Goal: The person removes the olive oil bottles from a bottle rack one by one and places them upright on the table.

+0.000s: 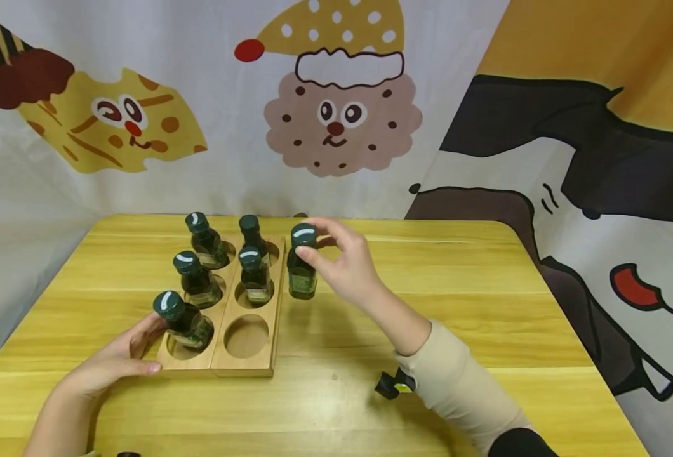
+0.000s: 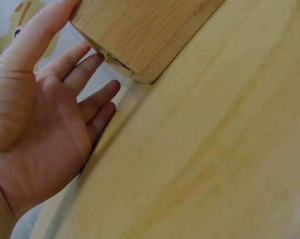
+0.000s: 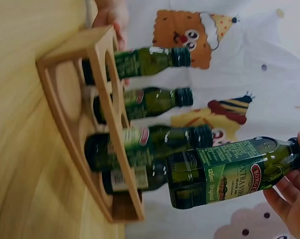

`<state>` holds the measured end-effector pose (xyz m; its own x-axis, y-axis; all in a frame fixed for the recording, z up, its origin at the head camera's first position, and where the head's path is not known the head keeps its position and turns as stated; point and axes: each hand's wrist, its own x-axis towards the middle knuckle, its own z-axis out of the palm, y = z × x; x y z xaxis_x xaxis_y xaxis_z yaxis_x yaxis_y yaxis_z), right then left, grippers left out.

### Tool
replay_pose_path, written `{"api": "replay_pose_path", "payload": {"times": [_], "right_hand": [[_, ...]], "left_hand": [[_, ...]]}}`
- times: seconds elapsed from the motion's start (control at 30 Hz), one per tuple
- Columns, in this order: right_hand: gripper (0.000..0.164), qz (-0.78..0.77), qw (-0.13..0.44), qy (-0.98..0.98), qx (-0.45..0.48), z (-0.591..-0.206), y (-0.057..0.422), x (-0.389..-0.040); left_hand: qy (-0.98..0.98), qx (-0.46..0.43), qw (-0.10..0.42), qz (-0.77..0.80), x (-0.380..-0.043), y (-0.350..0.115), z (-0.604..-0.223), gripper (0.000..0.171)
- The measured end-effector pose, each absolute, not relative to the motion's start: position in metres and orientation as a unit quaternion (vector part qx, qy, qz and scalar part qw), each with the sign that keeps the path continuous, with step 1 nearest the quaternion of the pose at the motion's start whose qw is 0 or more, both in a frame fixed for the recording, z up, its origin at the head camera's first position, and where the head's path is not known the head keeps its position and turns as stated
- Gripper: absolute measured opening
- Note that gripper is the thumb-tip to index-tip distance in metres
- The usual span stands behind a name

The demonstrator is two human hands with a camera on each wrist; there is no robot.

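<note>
We see the right hand (image 1: pixel 345 266) with its thumb and fingers pinched on the neck of a green bottle (image 1: pixel 302 279), near the cap. The bottle is upright, raised above the table (image 1: pixel 456 285) and just beside the right side of a wooden rack (image 1: pixel 261 362); in the right wrist view we read "extra virgin" and "olive oil" on its label. The left hand (image 1: pixel 108 365) is at the rack's near left corner, thumb touching it, fingers fairly straight and spread. We count 5 other bottles (image 1: pixel 256 287) in the rack, 3 in the left column and 2 in the right, beyond a bare near right hole. Behind the table we see a cartoon-printed curtain (image 1: pixel 228 165).
</note>
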<state>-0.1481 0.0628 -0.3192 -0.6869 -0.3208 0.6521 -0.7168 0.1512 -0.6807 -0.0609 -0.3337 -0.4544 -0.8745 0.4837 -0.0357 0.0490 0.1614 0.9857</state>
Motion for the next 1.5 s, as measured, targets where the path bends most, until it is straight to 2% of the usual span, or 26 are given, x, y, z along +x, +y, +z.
{"api": "replay_pose_path", "payload": {"times": [0.4,0.77,1.5], "right_hand": [[0.031,0.538,0.173,-0.754,0.335,-0.33,0.069,-0.193],[0.032,0.556,0.121,-0.762,0.31,-0.354,0.064,-0.222],[0.033,0.563,0.079,-0.782,0.257,-0.393,0.064,-0.238]], "left_hand": [[0.742,0.183,0.173,0.621,-0.062,-0.333,-0.453,0.09],[0.739,0.182,0.173,0.625,-0.061,-0.333,-0.454,0.09],[0.737,0.185,0.171,0.627,-0.06,-0.333,-0.454,0.089]]}}
